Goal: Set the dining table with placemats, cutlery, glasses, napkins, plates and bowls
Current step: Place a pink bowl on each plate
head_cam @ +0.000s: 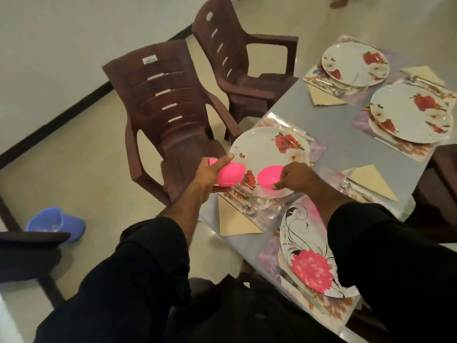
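Your right hand [295, 178] pinches the rim of a pink bowl [269, 178] and holds it over the flowered plate [267, 149] nearest the brown chair [160, 112]. I think you are putting this bowl down now. The bowl looks tilted, and I cannot tell if its bottom touches the plate. Make it flat first, then lower it onto the middle of the plate, not the edge where it is now. Let go only when it sits still.

Your left hand [210, 173] is closed around more pink bowls [228, 178], held out just past the edge of the counter [346, 144]. Keep that hand steady and off to the side so it does not bump the plate.

The spoon [249, 209] and the folded napkin [235, 224] lie just beside this plate, so come down straight and do not push them. The other three plates have no bowl that I can see.
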